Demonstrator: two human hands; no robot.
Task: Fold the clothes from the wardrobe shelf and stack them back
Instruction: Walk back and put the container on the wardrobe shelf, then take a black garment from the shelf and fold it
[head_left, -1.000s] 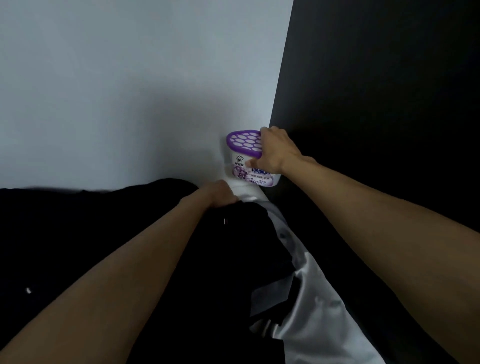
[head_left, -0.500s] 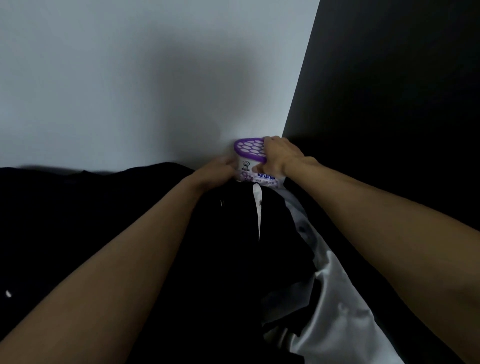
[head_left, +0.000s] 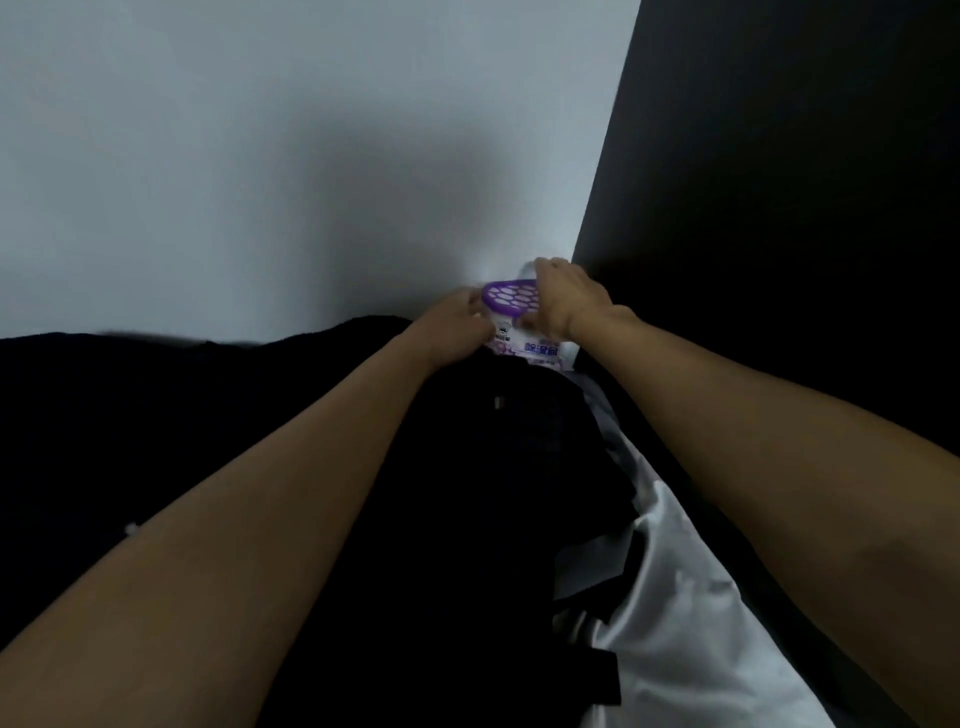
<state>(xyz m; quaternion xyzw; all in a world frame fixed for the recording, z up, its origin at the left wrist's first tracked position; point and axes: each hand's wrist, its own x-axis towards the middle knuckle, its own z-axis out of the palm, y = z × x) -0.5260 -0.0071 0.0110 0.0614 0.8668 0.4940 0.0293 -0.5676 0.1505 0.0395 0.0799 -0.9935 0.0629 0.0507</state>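
Dark clothes (head_left: 441, 493) lie piled on the wardrobe shelf, with a white garment (head_left: 691, 613) along their right side. At the back corner stands a white tub with a purple honeycomb lid (head_left: 506, 299). My right hand (head_left: 566, 299) grips the tub over its lid from the right. My left hand (head_left: 457, 322) holds the tub's left side, fingers curled against it. Both forearms reach over the dark pile.
A pale back wall (head_left: 260, 182) rises behind the shelf. A dark side panel (head_left: 779, 208) closes the right. More dark fabric (head_left: 130, 415) fills the left of the shelf.
My left hand left the dark clothes and moved up to the tub's left side. My right hand stayed on the tub.
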